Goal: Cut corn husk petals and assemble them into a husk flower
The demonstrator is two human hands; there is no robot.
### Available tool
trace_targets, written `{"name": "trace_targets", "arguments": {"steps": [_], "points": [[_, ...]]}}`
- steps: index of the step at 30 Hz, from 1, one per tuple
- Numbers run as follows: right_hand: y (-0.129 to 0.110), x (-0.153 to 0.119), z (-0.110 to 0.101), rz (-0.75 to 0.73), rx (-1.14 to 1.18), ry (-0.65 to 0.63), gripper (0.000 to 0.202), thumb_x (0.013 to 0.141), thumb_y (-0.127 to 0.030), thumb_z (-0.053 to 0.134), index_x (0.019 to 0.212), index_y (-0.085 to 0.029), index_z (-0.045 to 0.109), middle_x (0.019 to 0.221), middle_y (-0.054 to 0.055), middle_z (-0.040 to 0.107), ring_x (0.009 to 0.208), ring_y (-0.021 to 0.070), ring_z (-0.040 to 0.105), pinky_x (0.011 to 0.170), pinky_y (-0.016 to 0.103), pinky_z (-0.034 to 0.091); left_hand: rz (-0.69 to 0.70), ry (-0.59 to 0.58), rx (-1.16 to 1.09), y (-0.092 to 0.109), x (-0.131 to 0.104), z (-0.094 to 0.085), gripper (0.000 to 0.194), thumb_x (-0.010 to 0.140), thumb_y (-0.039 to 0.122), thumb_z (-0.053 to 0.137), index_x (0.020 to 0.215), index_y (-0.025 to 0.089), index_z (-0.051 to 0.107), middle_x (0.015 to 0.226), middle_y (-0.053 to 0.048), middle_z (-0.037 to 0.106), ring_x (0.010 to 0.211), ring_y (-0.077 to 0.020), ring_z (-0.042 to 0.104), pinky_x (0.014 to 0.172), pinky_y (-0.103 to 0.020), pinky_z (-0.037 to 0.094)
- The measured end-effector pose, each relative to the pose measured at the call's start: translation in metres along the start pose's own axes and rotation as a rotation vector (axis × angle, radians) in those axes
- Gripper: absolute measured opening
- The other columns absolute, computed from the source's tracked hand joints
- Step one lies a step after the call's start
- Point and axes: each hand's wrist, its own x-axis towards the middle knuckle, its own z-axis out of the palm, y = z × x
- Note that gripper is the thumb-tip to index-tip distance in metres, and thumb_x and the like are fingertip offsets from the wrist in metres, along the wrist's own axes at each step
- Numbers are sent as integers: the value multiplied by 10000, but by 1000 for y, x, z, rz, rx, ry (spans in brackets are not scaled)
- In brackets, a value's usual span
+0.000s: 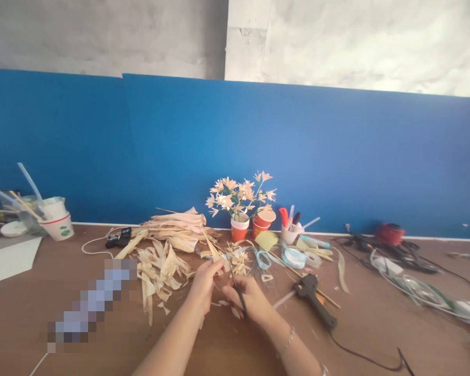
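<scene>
My left hand (207, 284) pinches a pale, pointed strip of dried husk (211, 245) that sticks up from its fingers. Close beside it on the right, my right hand (247, 298) is closed on dark-handled scissors (241, 300), whose blades point up and away near the strip. Just beyond the hands lie cut, petal-like husk pieces (239, 262). Left of my left hand spreads a heap of curled husk scraps (164, 266), with a bundle of long husks (176, 227) behind it.
Husk flowers (241, 196) stand in paper cups by the blue partition (297, 151). At right are tape rolls (294, 257), a glue gun (313, 297) with its cord, and tangled cables (415, 284). Far left stands a white cup (58, 228).
</scene>
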Motion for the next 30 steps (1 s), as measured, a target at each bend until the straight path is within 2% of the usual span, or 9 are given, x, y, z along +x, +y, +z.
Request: {"name": "trace_targets", "arguments": {"steps": [11, 19, 30], "points": [[-9, -4, -1, 72, -79, -12, 373, 680, -467, 712, 609, -175, 491, 371, -90, 426, 295, 53, 367, 309, 175, 240, -23, -20, 31, 0, 2, -6, 233, 608, 364, 740, 631, 152, 645, 654, -6, 613, 648, -132, 513, 637, -241, 355], [-10, -5, -2, 64, -149, -23, 330, 718, -436, 677, 609, -171, 513, 353, -83, 424, 300, 57, 371, 339, 186, 244, -9, -23, 69, 5, 1, -7, 230, 616, 343, 741, 570, 155, 616, 566, 26, 548, 573, -104, 455, 595, -223, 331], [-11, -6, -6, 113, -166, -72, 326, 702, -448, 670, 620, -164, 534, 404, -56, 493, 311, 60, 389, 326, 185, 243, -20, -77, 158, 5, 6, -16, 247, 608, 371, 730, 554, 161, 612, 582, 12, 562, 585, -119, 470, 602, -237, 339]]}}
